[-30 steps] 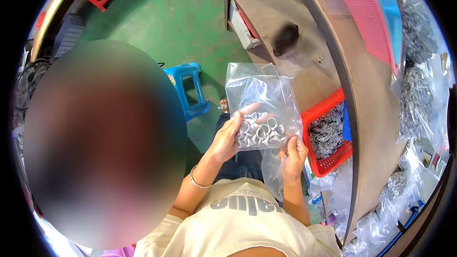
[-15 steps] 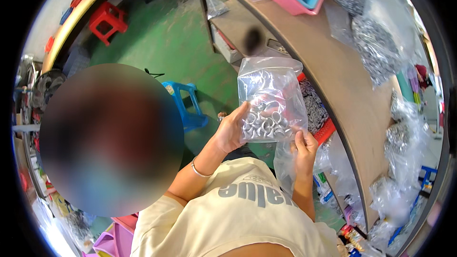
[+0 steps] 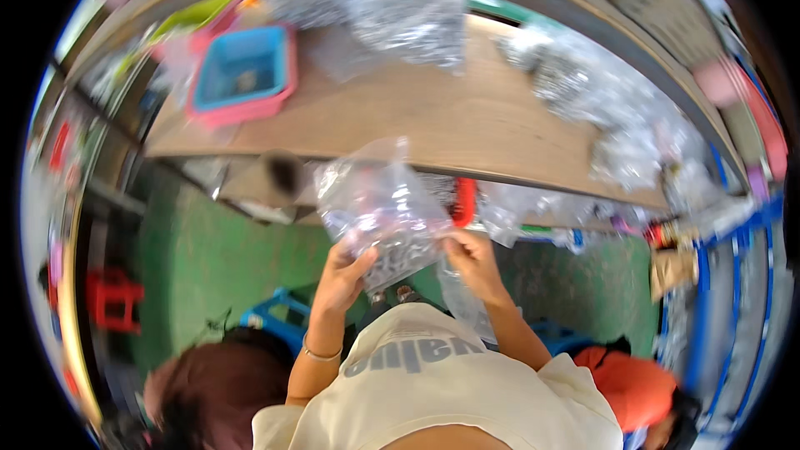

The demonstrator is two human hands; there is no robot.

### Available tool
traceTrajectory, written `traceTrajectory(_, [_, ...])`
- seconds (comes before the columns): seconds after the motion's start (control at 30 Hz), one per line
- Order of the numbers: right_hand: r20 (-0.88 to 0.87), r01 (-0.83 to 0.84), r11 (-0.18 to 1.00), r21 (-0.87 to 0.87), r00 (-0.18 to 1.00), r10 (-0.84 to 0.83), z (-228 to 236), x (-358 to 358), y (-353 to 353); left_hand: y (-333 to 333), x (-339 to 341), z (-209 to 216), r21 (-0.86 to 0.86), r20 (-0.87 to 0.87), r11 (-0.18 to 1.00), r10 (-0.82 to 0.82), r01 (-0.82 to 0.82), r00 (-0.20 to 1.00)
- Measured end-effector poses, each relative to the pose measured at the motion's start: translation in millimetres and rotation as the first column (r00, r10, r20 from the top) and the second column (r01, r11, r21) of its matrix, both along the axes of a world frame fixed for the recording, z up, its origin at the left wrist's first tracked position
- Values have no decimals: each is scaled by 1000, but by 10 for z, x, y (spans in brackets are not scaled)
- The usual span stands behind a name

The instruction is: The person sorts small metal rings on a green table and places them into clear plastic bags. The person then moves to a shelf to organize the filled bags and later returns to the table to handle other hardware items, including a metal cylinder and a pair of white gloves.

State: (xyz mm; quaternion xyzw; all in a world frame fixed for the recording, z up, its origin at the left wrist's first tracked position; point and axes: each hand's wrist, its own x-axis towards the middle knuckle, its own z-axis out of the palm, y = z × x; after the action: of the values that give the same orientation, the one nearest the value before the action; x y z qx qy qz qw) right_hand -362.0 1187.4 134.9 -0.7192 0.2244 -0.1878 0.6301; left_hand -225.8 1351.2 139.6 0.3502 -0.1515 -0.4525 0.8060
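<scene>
A clear plastic bag is held up in front of me, blurred by motion. Silvery metal pieces lie in its lower part; in the current frame their shape is smeared. My left hand is closed on the bag's lower left side, thumb on the near face. At its right edge, my right hand pinches the plastic. Another length of clear plastic hangs below my right hand.
Behind the bag runs a brown shelf carrying a blue basin inside a pink one, and bags of silvery parts. Below is a red basket. A blue stool stands left. People are at lower left and right.
My view has swung to the right, so the shelf now stretches across in front of me. Both hands keep hold of the bag, which now tilts.
</scene>
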Motion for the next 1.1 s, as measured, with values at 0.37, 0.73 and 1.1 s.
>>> traceTrajectory(0.37, [59,91,982,167,993,-102,37,-650,-353,-788,-320,-41,167,100,974,-173,154,980])
traceTrajectory(0.73, [119,277,957,92,951,-287,-28,-1422,-1384,-1817,-962,101,164,292,962,-259,219,921])
traceTrajectory(1.1, [168,47,916,398,978,-122,34,-1445,-1919,-2069,-1327,406,45,-28,997,-54,56,998])
